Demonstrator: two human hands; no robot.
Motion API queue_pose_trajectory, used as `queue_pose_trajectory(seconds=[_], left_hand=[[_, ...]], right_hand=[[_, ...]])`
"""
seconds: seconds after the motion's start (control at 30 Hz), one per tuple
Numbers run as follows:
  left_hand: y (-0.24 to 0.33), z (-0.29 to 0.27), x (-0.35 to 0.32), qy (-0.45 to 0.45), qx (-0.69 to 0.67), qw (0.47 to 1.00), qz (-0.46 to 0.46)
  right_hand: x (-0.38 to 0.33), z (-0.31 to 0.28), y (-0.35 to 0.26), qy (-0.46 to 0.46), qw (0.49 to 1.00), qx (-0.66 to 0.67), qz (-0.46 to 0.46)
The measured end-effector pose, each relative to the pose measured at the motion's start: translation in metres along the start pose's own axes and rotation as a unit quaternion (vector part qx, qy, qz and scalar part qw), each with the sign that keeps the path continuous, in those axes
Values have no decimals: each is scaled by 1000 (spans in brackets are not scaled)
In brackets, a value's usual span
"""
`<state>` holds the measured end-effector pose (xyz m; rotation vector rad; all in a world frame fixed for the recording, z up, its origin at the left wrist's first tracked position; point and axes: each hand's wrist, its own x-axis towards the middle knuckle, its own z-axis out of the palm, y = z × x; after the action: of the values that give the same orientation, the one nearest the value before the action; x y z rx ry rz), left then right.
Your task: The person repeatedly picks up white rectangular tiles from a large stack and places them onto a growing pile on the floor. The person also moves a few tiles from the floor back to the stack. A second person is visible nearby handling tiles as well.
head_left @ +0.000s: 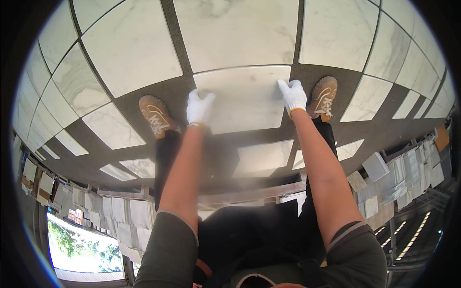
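A white marble tile [245, 98] with faint grey veining lies between my two hands, its far edge close to the row of larger tiles. My left hand [199, 107], in a white knitted glove, grips its left edge, with the thumb toward the top face. At the right edge, near the far corner, my right hand [294, 96] in a matching glove holds on with the thumb over the face. The fingers under the edges are hidden. Whether the tile is lifted or rests on the floor, I cannot tell.
Larger marble tiles [235, 33] lie in rows ahead, with dark floor gaps between. My brown shoes [154, 115] stand either side of the held tile. Smaller tiles [263, 157] lie behind it. Stacked stone slabs [403, 173] and wooden rails [245, 194] line the area behind me.
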<state>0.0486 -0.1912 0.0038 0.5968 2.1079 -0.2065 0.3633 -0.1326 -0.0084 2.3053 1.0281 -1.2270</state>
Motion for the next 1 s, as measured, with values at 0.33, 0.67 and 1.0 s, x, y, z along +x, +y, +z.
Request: queue_pose_trajectory(seconds=[0.33,0.67,1.0], left_hand=[[-34,-14,-13,-110,-65,991,49],[-4,-168,-196,-336,-513,781,-114],[-153,-368,-382,-75,-513,836,-180]], right_hand=[[-37,-1,12,-43,997,15,-62],[-271,-71,0,-220,966,126,-49],[-372,-279,-5,-185,913,333,-147]])
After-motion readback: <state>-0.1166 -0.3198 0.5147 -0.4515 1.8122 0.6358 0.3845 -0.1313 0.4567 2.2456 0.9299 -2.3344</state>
